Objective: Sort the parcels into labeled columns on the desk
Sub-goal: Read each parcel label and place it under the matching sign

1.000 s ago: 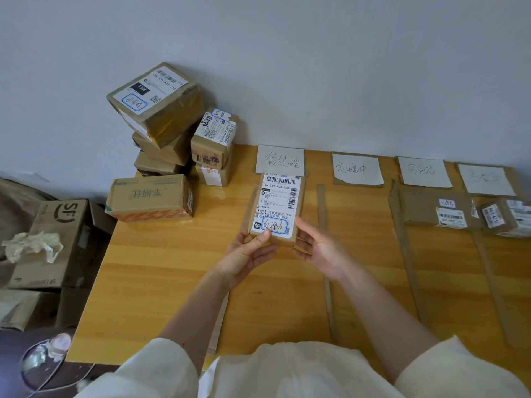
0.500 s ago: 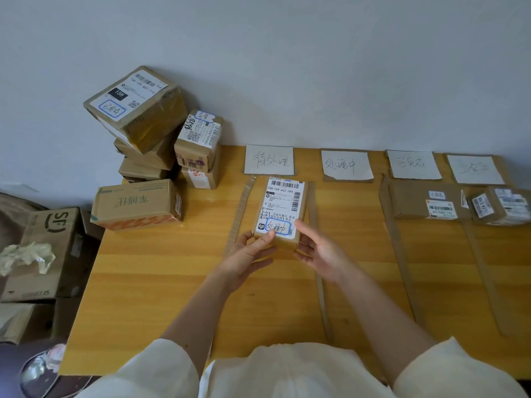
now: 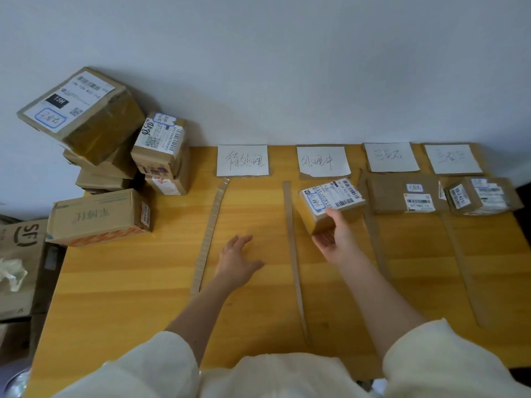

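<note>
so nearest the camera, the left hand (image 3: pixel 237 261) hovers palm down over the desk (image 3: pixel 129 282) in the first column, fingers spread apart, gripping nothing. the right hand (image 3: pixel 334 239) is clamped on the near corner of a small parcel (image 3: pixel 330 203), thumb on top and fingers under it. that parcel is brown cardboard with a white shipping label, barcodes and a blue-outlined handwritten tag, tilted, sitting in the second column between two cardboard strips (image 3: pixel 293 254) right below the second paper sign (image 3: pixel 323 161). further right, a flat parcel (image 3: pixel 405 196) lies in the third column and a small box (image 3: pixel 477 196) in the fourth. far left, an unsorted stack of parcels (image 3: pixel 94 145) leans against the wall.
</note>
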Motion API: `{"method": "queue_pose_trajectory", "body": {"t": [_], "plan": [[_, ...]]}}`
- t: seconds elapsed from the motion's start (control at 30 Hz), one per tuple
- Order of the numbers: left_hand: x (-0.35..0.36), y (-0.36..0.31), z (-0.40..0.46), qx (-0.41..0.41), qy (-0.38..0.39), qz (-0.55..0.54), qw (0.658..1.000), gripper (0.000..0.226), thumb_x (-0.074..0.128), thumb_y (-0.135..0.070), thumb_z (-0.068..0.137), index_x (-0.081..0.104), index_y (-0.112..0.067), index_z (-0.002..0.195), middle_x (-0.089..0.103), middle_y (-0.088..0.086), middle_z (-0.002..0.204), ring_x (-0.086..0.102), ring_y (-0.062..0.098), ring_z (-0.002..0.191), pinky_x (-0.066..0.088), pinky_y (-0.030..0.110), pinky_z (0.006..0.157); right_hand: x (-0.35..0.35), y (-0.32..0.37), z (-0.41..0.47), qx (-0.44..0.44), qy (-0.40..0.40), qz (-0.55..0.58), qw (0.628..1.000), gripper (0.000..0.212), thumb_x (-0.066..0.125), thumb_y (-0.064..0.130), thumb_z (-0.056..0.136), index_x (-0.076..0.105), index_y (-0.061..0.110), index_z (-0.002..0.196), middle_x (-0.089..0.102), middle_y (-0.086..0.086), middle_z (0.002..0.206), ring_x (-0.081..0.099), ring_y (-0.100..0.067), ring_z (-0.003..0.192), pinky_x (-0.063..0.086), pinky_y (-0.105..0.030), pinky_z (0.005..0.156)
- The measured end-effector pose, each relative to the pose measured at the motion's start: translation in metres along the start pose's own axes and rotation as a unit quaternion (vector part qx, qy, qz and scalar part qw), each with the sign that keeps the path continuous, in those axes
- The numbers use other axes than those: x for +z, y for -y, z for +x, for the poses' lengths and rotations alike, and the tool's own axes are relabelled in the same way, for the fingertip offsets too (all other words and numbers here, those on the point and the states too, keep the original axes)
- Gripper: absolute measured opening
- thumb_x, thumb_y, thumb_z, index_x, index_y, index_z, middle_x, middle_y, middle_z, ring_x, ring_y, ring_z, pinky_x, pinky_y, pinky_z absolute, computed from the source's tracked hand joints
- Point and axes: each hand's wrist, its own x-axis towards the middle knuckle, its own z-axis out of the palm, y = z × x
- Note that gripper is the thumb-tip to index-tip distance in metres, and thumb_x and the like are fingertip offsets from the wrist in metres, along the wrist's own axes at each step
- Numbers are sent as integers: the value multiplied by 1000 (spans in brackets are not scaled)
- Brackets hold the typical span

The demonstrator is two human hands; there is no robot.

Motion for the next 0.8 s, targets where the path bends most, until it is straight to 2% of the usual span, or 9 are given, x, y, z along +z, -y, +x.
{"method": "queue_pose_trajectory", "body": {"t": [0.13,0.27,0.4,0.53,0.67,0.73,0.8], "plan": [[5,0,9,3,19,102,995,74,68,-39,86,31,-34,149,9,-3,162,11,25,147,31,41,110,13,19,18,1,-26,-2,1000,53,73,33,84,51,23,131,59,-7,120,57,-24,112,51,-39,100],[9,4,14,1,39,155,987,75,67,-44,84,30,-32,149,4,-2,161,9,26,145,31,44,112,25,30,33,17,-51,12,998,59,75,36,83,49,22,135,54,-8,127,54,-26,115,50,-39,101],[9,4,15,3,44,183,982,76,67,-47,83,31,-34,148,3,-1,159,10,26,144,30,44,112,32,34,39,23,-66,20,997,57,74,34,84,49,21,134,54,-9,125,55,-27,112,50,-40,101],[5,5,16,7,45,188,981,73,66,-47,83,33,-35,147,6,-1,158,13,26,143,30,44,112,32,33,38,17,-82,15,996,45,66,29,91,51,19,133,57,-10,120,57,-25,108,50,-40,101],[3,2,17,7,64,180,982,73,66,-48,84,34,-33,147,6,0,158,12,26,143,29,44,113,36,29,32,13,-126,13,992,42,66,37,91,53,20,128,57,-6,114,56,-21,109,50,-37,99],[-3,1,19,5,81,158,984,72,65,-47,85,33,-31,148,7,0,158,12,27,144,29,44,113,46,22,24,8,-154,-11,988,38,66,41,90,56,19,119,56,-3,101,57,-16,98,54,-32,91],[-12,2,22,7,81,107,991,72,65,-45,87,32,-29,149,16,1,158,20,26,143,32,41,112,62,9,13,-1,-144,-63,988,33,64,41,91,57,17,112,54,-1,91,56,-13,87,56,-28,82]]}}
